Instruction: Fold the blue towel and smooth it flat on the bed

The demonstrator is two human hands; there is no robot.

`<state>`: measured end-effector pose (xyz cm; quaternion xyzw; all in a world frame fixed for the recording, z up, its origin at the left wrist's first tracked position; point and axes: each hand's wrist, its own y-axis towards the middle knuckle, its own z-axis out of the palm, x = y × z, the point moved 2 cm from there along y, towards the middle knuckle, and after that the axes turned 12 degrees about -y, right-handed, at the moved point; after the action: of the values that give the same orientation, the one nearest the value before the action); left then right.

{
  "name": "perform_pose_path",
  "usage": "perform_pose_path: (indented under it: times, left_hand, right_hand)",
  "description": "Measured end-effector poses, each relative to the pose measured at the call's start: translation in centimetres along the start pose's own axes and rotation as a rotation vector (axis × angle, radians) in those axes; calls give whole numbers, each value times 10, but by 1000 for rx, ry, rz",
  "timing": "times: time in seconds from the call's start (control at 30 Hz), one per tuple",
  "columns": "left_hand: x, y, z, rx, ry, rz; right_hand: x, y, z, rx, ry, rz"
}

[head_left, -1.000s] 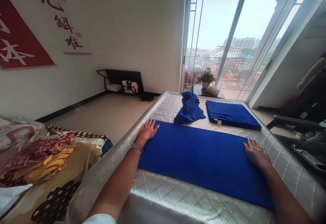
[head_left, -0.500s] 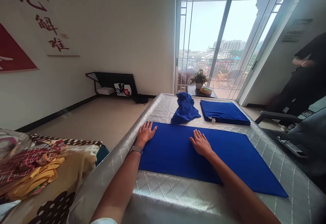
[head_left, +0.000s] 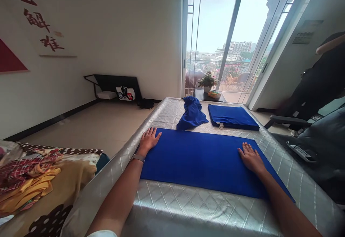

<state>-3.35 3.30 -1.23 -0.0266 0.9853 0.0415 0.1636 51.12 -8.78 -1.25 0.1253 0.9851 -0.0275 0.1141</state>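
My left hand (head_left: 149,140) and right hand (head_left: 252,158) rest open, gripping nothing, near opposite ends of the blue cloth (head_left: 199,161), lengthwise across lower centre.

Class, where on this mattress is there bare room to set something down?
Free: the mattress on the near side of the flat cloth, and left of the crumpled cloth. Crowded: between the crumpled cloth and the folded stack.

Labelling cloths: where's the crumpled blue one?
Head view, upper centre: the crumpled blue cloth lies on the quilted cover, left of the folded stack, by the far edge of the flat blue cloth.
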Motion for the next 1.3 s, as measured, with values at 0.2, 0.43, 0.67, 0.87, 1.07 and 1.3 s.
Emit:
perform_pose_path:
  times: [0.2,0.43,0.67,0.87,1.07,1.3]
  left_hand:
    - [2,1,0,-6,-10,8]
    - [-3,-9,-10,-265,27,131]
    - [-96,-40,6,-76,-13,459]
    - [-205,-56,53,208,-122,639]
    - [-194,-42,52,235,-138,531]
    - [-105,-22,20,182,-73,365]
  right_hand:
    - [-30,2,5,48,29,100]
    - [-28,2,0,13,83,108]
    - [-27,2,-1,5,105,114]
    - [-28,3,2,-14,111,108]
    - [-30,8,13,-41,117,111]
    - [-32,11,19,-63,111,108]
